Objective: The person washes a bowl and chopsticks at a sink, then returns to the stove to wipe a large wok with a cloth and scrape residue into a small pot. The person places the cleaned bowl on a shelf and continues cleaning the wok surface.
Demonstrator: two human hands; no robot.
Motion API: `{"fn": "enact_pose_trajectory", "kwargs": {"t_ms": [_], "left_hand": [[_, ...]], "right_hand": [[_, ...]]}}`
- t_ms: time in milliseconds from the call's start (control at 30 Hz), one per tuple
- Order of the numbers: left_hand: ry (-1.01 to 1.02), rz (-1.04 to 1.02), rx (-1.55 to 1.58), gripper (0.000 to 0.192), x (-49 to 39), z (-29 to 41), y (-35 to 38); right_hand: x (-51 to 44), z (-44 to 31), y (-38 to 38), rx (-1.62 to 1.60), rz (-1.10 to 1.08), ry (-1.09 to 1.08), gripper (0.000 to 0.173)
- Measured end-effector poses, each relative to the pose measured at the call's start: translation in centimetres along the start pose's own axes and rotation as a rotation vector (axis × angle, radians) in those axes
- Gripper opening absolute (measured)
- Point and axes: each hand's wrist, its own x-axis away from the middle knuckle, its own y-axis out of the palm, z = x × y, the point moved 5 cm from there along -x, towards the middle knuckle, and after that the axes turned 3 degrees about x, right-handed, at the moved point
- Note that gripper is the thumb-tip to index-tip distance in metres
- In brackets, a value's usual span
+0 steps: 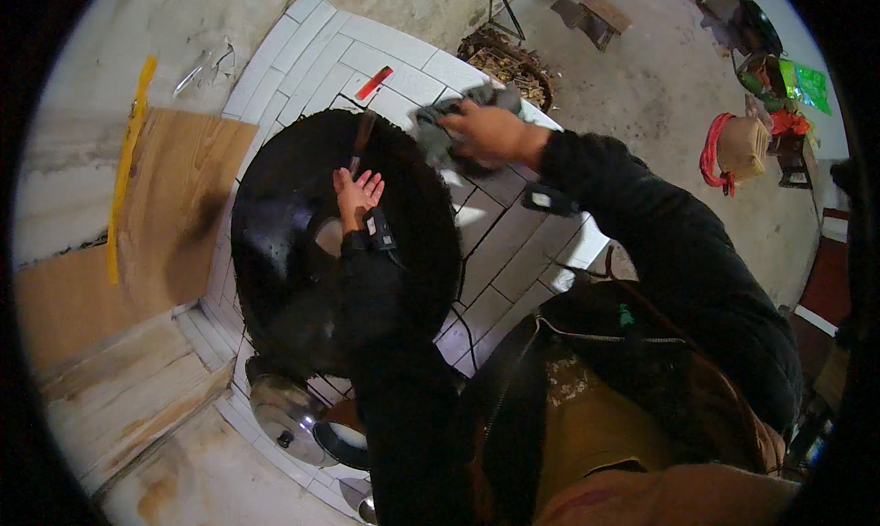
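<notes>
A large black wok (289, 285) is set in a white-tiled stove top (509, 251). My left hand (359, 194) is over the wok, palm up with its fingers partly spread. A slim tool (362, 141), brown at its far end and blurred, meets the hand between thumb and fingers; whether it is gripped cannot be told. Beyond the wok's right edge, my right hand (485, 135) is closed on a crumpled grey cloth (440, 123) against the tiles. A red strip-like object (375, 83) lies on the tiles above the wok.
A metal lid (282, 409) and a dark-rimmed round vessel (342, 443) stand below the wok. Wood board (179, 203) with yellow tape (127, 175) lines the wall at left. A basket of wood chips (512, 72), a small wooden stool (601, 17) and a carton (742, 148) are on the floor.
</notes>
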Motion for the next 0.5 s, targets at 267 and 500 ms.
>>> {"fn": "enact_pose_trajectory", "kwargs": {"t_ms": [267,500], "left_hand": [[-0.164,-0.039,0.006,0.051,-4.5,-2.8,0.6],[0.040,-0.035,0.096,0.031,11.1,-7.8,-2.2]], "right_hand": [[5.9,0.5,-0.2,-0.081,-0.138,0.039,0.055],[3.8,-1.1,-1.9,-0.045,-0.265,-0.006,0.069]]}}
